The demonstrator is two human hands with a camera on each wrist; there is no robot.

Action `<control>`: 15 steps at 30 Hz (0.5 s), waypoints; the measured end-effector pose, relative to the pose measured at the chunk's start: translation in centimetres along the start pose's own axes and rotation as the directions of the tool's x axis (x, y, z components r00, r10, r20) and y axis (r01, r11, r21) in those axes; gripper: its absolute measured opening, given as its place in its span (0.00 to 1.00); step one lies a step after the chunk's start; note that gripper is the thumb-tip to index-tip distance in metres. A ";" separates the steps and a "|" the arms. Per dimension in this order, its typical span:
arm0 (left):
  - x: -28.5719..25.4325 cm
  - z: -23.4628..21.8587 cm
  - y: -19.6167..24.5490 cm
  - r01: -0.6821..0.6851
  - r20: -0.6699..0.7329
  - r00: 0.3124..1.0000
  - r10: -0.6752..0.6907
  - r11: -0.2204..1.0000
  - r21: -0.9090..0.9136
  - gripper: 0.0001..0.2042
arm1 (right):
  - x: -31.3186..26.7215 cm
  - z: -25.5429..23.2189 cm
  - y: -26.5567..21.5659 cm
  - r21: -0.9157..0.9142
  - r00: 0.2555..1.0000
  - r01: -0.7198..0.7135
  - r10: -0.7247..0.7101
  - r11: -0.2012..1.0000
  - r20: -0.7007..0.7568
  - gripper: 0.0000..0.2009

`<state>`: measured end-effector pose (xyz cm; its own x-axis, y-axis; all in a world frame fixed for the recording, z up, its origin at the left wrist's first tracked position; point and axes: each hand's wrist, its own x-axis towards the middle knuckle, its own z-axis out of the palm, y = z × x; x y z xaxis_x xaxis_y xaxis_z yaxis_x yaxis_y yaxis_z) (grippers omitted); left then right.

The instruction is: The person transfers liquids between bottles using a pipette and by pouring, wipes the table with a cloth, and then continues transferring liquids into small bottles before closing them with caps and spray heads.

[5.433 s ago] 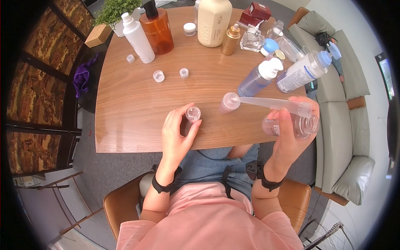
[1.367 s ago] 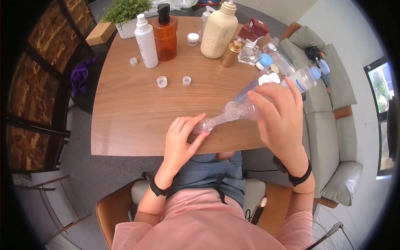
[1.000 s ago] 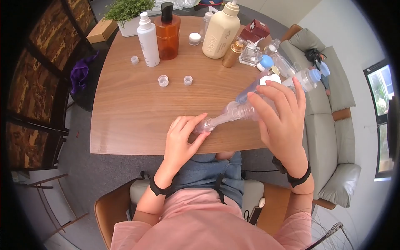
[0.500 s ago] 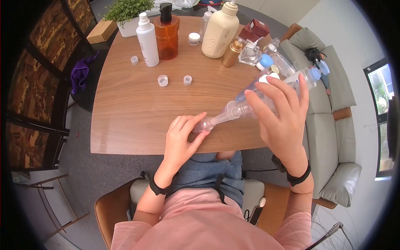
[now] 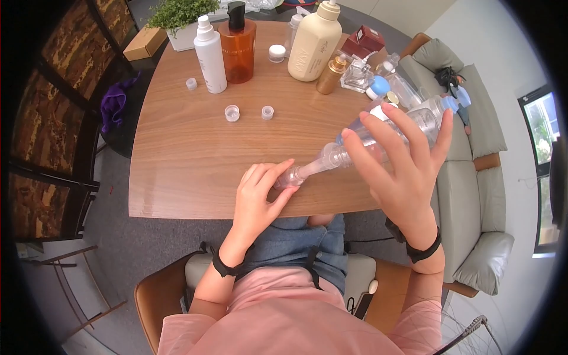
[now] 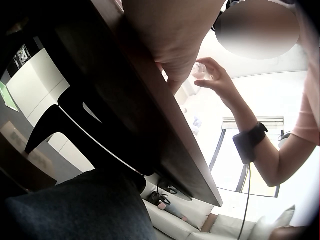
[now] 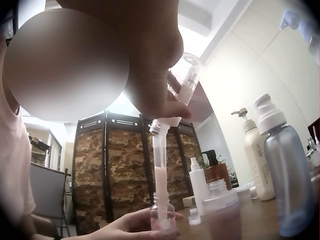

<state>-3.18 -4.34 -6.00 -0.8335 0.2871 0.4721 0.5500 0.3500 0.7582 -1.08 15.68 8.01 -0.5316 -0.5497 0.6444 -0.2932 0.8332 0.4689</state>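
My left hand (image 5: 254,192) holds a small clear bottle (image 5: 289,178) near the table's front edge, thumb and fingers on either side. A long tapered clear tube, like a funnel (image 5: 313,168), stands with its narrow end in that bottle's mouth; in the right wrist view pale pink liquid (image 7: 161,182) shows in the tube. My right hand (image 5: 408,177), fingers spread, holds a larger clear bottle (image 5: 358,155) tipped over, its threaded mouth (image 7: 159,127) at the tube's wide top. The right thumb is hidden in the head view. An open pink-tinted bottle (image 7: 222,215) stands close by.
On the wooden table (image 5: 195,177) are two small clear caps (image 5: 232,113), a white spray bottle (image 5: 210,56), an amber pump bottle (image 5: 238,53) and a cream pump bottle (image 5: 315,44). A blue foam-pump bottle (image 7: 287,175) stands beside the right hand.
Over five seconds, the tube has gone from over the pink-tinted bottle to the small bottle. Lately the right fingers have spread and shifted right; the left hand has stayed put.
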 end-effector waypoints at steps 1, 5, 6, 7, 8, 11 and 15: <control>0.0 0.0 0.0 -0.001 -0.001 1.000 0.001 1.000 0.002 0.22 | 0.0 0.1 0.0 -0.006 1.000 0.002 -0.002 1.000 -0.007 0.15; 0.1 0.0 0.1 0.002 0.000 1.000 -0.002 1.000 -0.005 0.22 | 0.1 -0.1 -0.3 -0.011 1.000 0.000 0.000 1.000 -0.004 0.13; 0.1 -0.1 0.1 0.004 0.003 1.000 -0.004 1.000 -0.005 0.22 | 0.1 0.0 -0.3 -0.011 1.000 -0.001 0.001 1.000 -0.004 0.13; 0.1 -0.1 0.1 0.005 0.005 1.000 -0.005 1.000 -0.004 0.22 | 0.0 0.2 -0.2 -0.057 0.999 0.034 -0.037 0.998 -0.039 0.15; 0.1 -0.1 0.1 0.005 0.005 1.000 -0.005 1.000 -0.004 0.22 | 0.0 0.5 -0.1 -0.105 0.995 0.067 -0.075 0.992 -0.073 0.16; 0.0 0.0 0.0 0.001 0.004 1.000 -0.001 1.000 0.002 0.22 | -0.4 1.1 -0.3 -0.140 0.980 0.107 -0.129 0.984 -0.154 0.09; 0.0 0.1 -0.1 -0.017 0.005 1.000 0.017 1.000 0.009 0.22 | -0.5 0.4 -1.0 -0.101 0.991 0.050 -0.062 0.994 -0.121 0.08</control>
<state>-3.24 -4.32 -6.10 -0.8238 0.2970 0.4828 0.5646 0.3530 0.7461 -0.89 15.11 6.96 -0.4122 -0.6039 0.6822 -0.2381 0.7941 0.5592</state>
